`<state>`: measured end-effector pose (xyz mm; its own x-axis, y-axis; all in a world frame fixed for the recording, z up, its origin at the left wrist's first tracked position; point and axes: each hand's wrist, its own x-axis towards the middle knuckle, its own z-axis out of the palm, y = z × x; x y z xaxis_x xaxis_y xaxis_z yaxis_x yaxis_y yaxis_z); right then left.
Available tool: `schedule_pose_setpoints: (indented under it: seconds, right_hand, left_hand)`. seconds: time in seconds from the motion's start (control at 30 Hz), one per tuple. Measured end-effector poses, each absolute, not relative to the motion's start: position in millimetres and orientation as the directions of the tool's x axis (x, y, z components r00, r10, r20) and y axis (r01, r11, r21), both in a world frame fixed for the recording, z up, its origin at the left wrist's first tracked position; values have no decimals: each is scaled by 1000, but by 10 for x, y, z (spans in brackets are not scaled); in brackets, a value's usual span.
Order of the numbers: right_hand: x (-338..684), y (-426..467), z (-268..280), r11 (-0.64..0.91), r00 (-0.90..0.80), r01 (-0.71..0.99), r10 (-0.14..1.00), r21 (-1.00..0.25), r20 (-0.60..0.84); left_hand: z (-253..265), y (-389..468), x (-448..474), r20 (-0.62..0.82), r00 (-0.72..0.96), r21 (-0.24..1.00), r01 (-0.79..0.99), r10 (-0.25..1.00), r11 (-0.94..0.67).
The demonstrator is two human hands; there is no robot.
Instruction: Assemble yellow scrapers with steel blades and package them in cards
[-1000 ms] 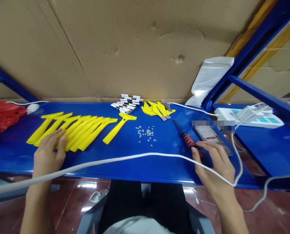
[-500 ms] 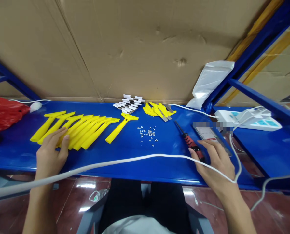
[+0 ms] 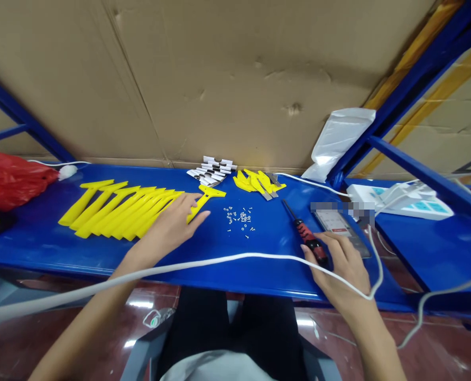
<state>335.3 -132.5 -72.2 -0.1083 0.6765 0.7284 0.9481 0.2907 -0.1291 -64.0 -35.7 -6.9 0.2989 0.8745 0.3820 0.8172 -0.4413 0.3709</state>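
Note:
My left hand [image 3: 175,222] reaches over a single yellow T-shaped scraper handle [image 3: 209,194], covering its lower part. Its fingers are stretched out with the thumb apart; contact is hard to make out. Left of it, a row of similar yellow handles [image 3: 112,211] overlaps on the blue table [image 3: 275,270]. A red and black screwdriver [image 3: 307,233] lies on the table, its tip pointing away from me. My right hand [image 3: 342,270] is curved loosely about the screwdriver's grip end, thumb and fingers apart on either side.
Small screws and nuts [image 3: 239,217] are scattered mid-table. Behind them lie yellow pieces with metal blades [image 3: 259,182] and stacked white pieces [image 3: 211,172]. A phone [image 3: 334,222] and power strip [image 3: 402,201] sit right. A white cable [image 3: 251,255] crosses in front; a red bag [image 3: 13,177] is left.
My left hand has moved right, from the row of yellow handles to the single one. My right hand has shifted slightly closer about the screwdriver's grip. The view has shifted a little.

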Motion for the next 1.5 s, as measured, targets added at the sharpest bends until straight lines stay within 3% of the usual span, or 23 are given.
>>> schedule_pose_setpoints:
  seconds: [0.13,0.37,0.7,0.87,1.0,1.13,1.2,1.27,1.37,1.5]
  right_hand:
    - [3365,-1312,-759,300,-102,944,666,-140,739]
    - [3364,-1309,-784,301,-85,941,649,-153,756]
    - [3345,-1322,-776,270,-58,948,660,-165,749]
    - [3354,-1350,-761,266,-50,948,664,-173,746]
    - [3341,-1344,-742,260,-41,949,661,-177,749]
    - [3328,-1336,-724,241,-35,957,646,-160,763]
    - [3338,-1346,-730,246,-33,954,657,-172,753]
    - [3358,-1360,-748,260,-27,944,678,-205,734]
    - [3379,-1374,-777,258,-4,931,713,-257,701]
    - [3350,-1368,-767,233,20,938,704,-257,710]
  left_hand:
    - [-111,-124,-496,278,415,195,859,866,-474]
    - [-75,98,-368,211,464,-191,883,860,-429]
    - [-122,339,-417,222,437,-260,888,872,-379]
    - [-139,352,-589,257,429,-129,903,866,-409]
    - [-71,285,-616,396,433,86,861,810,-502]
    - [51,132,-483,506,297,526,638,810,-563]
    - [99,48,-410,438,251,774,383,863,-504]
    - [113,-15,-359,346,240,909,155,907,-387]
    - [71,-51,-325,224,250,974,-38,942,-222]
    - [14,-43,-304,156,242,983,-134,958,-126]
